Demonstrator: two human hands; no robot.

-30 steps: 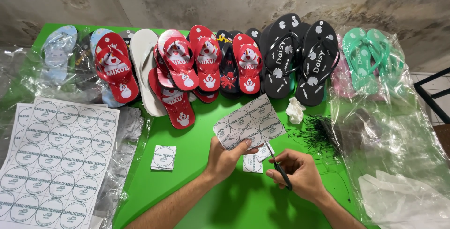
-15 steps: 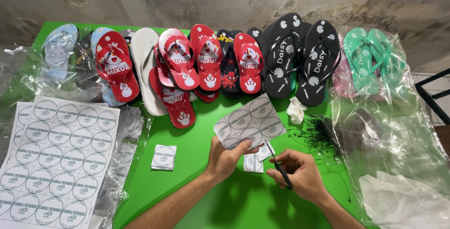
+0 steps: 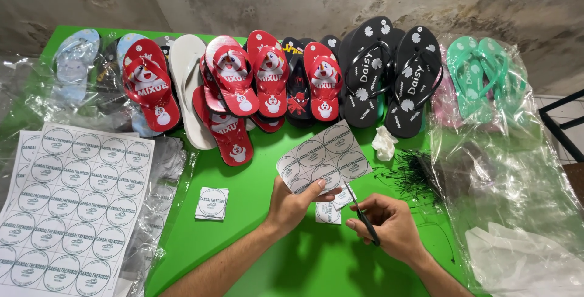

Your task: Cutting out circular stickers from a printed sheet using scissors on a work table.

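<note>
A small sheet of round labels [image 3: 323,159] is held above the green table [image 3: 255,254], in front of the row of sandals. The left hand [image 3: 292,203] grips its lower edge, thumb on top and fingers curled underneath, clamped on the paper. The right hand [image 3: 389,224] is closed around a pair of scissors [image 3: 359,210], whose blades point up at the sheet's lower right corner. Just below the sheet lie 2 cut label squares [image 3: 331,207], and another small stack of squares [image 3: 212,203] lies further left on the table. A large uncut label sheet [image 3: 67,206] rests at the left edge, partly over clear plastic bags [image 3: 155,212]. Behind, red sandals [image 3: 231,90], black sandals [image 3: 389,72] and teal sandals [image 3: 477,72] are lined up. A pile of thin black ties [image 3: 417,175] lies right of the hands.
</note>
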